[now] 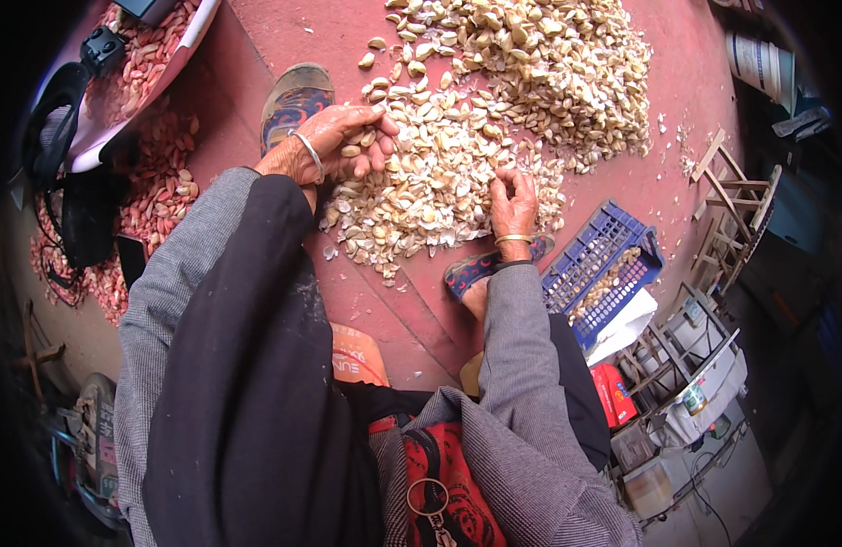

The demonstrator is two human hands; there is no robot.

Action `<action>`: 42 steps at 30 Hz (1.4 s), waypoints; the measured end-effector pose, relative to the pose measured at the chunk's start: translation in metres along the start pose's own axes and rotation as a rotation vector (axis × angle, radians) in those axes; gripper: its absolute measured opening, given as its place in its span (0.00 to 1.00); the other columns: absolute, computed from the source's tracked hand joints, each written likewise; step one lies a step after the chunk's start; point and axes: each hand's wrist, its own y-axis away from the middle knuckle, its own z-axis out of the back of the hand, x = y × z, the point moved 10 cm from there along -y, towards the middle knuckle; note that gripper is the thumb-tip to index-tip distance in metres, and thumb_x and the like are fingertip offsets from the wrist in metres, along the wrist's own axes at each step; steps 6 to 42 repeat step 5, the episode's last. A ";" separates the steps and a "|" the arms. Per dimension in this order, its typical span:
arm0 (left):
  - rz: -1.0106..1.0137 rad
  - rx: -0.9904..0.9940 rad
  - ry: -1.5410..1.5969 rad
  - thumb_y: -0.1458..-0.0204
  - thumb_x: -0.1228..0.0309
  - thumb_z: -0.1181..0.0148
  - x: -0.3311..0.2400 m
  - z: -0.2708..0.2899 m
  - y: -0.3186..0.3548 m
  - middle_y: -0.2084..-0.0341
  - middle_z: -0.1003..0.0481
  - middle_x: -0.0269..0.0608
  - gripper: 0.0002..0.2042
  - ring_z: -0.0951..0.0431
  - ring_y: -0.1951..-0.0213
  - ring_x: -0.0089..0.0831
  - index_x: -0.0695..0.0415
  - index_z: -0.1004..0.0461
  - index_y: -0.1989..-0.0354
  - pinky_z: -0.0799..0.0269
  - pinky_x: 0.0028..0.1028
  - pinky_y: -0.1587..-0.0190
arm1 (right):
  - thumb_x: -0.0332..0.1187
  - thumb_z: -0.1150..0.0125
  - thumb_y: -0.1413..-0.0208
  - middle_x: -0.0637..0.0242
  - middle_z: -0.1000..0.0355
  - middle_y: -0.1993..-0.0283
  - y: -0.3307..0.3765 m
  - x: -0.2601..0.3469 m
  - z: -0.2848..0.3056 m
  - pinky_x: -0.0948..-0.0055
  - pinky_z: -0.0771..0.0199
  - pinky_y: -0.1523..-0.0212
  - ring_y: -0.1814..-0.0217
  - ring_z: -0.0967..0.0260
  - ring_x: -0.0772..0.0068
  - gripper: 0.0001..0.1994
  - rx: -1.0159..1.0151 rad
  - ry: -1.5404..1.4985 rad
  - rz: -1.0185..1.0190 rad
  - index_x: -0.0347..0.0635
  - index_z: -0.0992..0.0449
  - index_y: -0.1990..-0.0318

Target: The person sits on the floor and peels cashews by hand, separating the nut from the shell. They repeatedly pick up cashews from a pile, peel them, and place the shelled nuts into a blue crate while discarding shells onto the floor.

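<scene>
A spread of pale, clove-shaped pieces, resembling garlic cloves, lies on the red floor among flakes of papery skin. At its left side is my left hand, with a silver bangle at the wrist. Its fingers curl around a few of the cloves, palm partly turned up. Over the right edge of the spread is my right hand, wearing a gold-coloured bangle. Thumb and fingertips are drawn together there; anything between them is too small to make out. A larger heap of the same cloves rises behind.
A blue plastic crate with some cloves inside stands at the right, near a wooden rack and a white bucket. More cloves, looking pinkish, lie at the left around a pale basin. My shoes flank the spread.
</scene>
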 end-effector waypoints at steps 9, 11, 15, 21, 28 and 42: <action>0.002 0.036 0.022 0.35 0.60 0.55 0.003 0.001 -0.002 0.69 0.25 0.46 0.18 0.20 0.73 0.31 0.66 0.31 0.56 0.24 0.22 0.79 | 0.27 0.42 0.48 0.65 0.29 0.62 -0.020 0.011 0.024 0.74 0.29 0.56 0.62 0.31 0.72 0.08 -0.161 -0.034 0.047 0.39 0.22 0.60; 0.002 0.036 0.022 0.35 0.60 0.55 0.003 0.001 -0.002 0.69 0.25 0.46 0.18 0.20 0.73 0.31 0.66 0.31 0.56 0.24 0.22 0.79 | 0.27 0.42 0.48 0.65 0.29 0.62 -0.020 0.011 0.024 0.74 0.29 0.56 0.62 0.31 0.72 0.08 -0.161 -0.034 0.047 0.39 0.22 0.60; 0.002 0.036 0.022 0.35 0.60 0.55 0.003 0.001 -0.002 0.69 0.25 0.46 0.18 0.20 0.73 0.31 0.66 0.31 0.56 0.24 0.22 0.79 | 0.27 0.42 0.48 0.65 0.29 0.62 -0.020 0.011 0.024 0.74 0.29 0.56 0.62 0.31 0.72 0.08 -0.161 -0.034 0.047 0.39 0.22 0.60; 0.002 0.036 0.022 0.35 0.60 0.55 0.003 0.001 -0.002 0.69 0.25 0.46 0.18 0.20 0.73 0.31 0.66 0.31 0.56 0.24 0.22 0.79 | 0.27 0.42 0.48 0.65 0.29 0.62 -0.020 0.011 0.024 0.74 0.29 0.56 0.62 0.31 0.72 0.08 -0.161 -0.034 0.047 0.39 0.22 0.60; 0.002 0.036 0.022 0.35 0.60 0.55 0.003 0.001 -0.002 0.69 0.25 0.46 0.18 0.20 0.73 0.31 0.66 0.31 0.56 0.24 0.22 0.79 | 0.27 0.42 0.48 0.65 0.29 0.62 -0.020 0.011 0.024 0.74 0.29 0.56 0.62 0.31 0.72 0.08 -0.161 -0.034 0.047 0.39 0.22 0.60; 0.002 0.036 0.022 0.35 0.60 0.55 0.003 0.001 -0.002 0.69 0.25 0.46 0.18 0.20 0.73 0.31 0.66 0.31 0.56 0.24 0.22 0.79 | 0.27 0.42 0.48 0.65 0.29 0.62 -0.020 0.011 0.024 0.74 0.29 0.56 0.62 0.31 0.72 0.08 -0.161 -0.034 0.047 0.39 0.22 0.60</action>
